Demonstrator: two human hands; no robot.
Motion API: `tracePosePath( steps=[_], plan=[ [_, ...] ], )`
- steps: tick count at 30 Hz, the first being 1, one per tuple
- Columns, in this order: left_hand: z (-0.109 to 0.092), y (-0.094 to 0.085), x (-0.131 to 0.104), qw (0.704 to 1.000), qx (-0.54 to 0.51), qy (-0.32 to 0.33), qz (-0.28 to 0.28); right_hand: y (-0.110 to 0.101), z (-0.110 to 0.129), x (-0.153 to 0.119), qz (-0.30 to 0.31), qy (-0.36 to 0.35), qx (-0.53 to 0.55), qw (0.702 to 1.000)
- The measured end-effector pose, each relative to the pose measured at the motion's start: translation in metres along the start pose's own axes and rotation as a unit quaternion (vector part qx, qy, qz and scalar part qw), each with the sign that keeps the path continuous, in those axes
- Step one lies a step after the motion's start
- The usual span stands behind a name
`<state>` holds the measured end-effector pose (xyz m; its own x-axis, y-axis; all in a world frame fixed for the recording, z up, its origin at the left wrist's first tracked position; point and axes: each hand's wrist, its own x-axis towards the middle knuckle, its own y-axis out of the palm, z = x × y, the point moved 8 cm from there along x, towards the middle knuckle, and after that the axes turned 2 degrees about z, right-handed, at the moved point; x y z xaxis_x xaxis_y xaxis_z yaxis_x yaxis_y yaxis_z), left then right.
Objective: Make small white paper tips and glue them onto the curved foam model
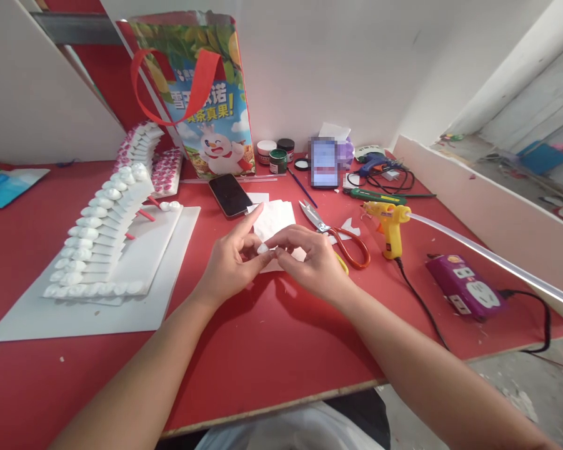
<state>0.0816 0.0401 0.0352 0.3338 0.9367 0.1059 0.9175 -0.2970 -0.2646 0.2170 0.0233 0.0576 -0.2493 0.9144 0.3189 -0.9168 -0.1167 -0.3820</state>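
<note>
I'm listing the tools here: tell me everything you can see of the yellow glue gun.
The glue gun is yellow and plastic-looking, with an orange trigger and a small dark patch on its grip. It seems to lie on its side on the red tabletop, nozzle leftward in the picture. A translucent stick runs from its back end, a black cord from its grip. It sits between the scissors and the purple power strip; the right hand is apart from it.

Bright, diffuse light, soft shadows on the red tabletop (253, 356), stretched edges
</note>
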Motion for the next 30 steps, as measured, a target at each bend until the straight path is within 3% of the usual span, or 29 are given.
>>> tracePosePath(
  steps=[11,24,30],
  plan=[
    [0.006,0.002,-0.001,1.0,0.018,-0.021,-0.003,0.006,0.012,-0.006,0.007,-0.097,-0.124,0.987],
    [0.01,0.005,0.001,0.995,-0.067,-0.065,0.02,0.011,0.016,-0.009,0.014,-0.137,-0.204,0.969],
    [0.014,0.004,0.001,0.991,-0.11,-0.079,0.016,0.012,0.025,-0.014,0.011,-0.192,-0.247,0.95]
  ],
)
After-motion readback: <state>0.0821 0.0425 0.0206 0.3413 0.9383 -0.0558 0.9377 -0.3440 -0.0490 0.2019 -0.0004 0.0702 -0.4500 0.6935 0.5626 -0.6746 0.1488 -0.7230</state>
